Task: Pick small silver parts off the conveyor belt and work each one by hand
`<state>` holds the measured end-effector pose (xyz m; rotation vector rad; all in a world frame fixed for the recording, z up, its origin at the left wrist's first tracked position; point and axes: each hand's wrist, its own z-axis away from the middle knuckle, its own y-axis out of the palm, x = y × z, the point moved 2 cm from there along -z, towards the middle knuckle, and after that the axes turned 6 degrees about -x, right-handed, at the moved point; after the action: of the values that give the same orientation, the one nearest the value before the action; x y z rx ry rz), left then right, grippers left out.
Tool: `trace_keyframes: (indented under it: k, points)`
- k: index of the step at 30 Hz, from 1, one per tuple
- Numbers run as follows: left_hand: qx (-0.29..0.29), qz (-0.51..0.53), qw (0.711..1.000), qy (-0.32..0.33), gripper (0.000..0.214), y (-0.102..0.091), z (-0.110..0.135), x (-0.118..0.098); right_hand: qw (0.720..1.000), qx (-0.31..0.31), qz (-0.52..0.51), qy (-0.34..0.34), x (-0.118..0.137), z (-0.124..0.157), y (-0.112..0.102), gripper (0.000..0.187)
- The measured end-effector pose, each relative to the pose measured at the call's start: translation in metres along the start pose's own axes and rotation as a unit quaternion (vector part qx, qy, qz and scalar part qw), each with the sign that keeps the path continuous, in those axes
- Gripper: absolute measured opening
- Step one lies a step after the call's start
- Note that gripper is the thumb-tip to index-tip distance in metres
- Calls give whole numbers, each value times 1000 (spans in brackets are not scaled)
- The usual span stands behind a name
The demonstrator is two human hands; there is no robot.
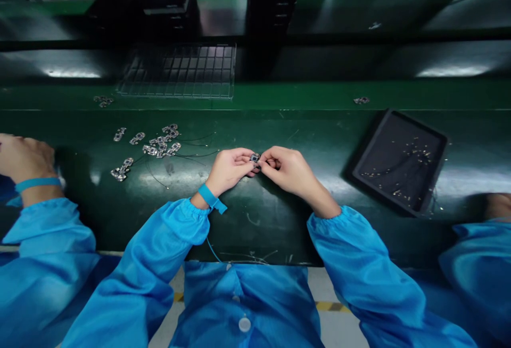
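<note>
My left hand (227, 170) is closed in a pinch on a small circuit board (254, 157), held just above the green bench in front of me. My right hand (288, 171) meets it from the other side, thumb and forefinger pinched at the board's edge. Whatever sits between those right fingertips is too small to make out. Left of my hands lies a loose group of similar circuit boards (161, 147), some beside thin dark cables (195, 155). A blue band circles my left wrist.
A black tray (418, 124) with thin cables and small gold-coloured ends lies at the right. A clear compartmented plastic tray (179, 71) rests at the back left. Co-workers' blue sleeves flank me, one hand (27, 159) at the far left. Dark stacks (273, 7) stand behind.
</note>
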<state>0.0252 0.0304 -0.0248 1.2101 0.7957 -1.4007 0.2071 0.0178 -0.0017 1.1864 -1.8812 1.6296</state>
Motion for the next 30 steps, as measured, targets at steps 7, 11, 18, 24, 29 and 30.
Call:
trace_keyframes:
  k: [7,11,18,24,29,30]
  points:
    - [-3,7,1000,-10,28,1,1,-1,999,-1,29,-14,0,2,2,6]
    - [-5,14,1000,-21,27,2,1,-2,998,-3,52,-28,0,3,3,6]
    - [-6,8,999,-38,24,2,2,-6,996,-5,80,-44,1,3,5,8]
    - [-15,19,999,-42,24,3,1,-5,997,0,68,-44,2,2,4,9]
    - [-12,17,999,-31,25,3,1,-4,997,6,74,-31,2,1,3,7]
    - [-9,16,999,-27,25,3,1,-3,997,7,75,-29,2,1,3,7]
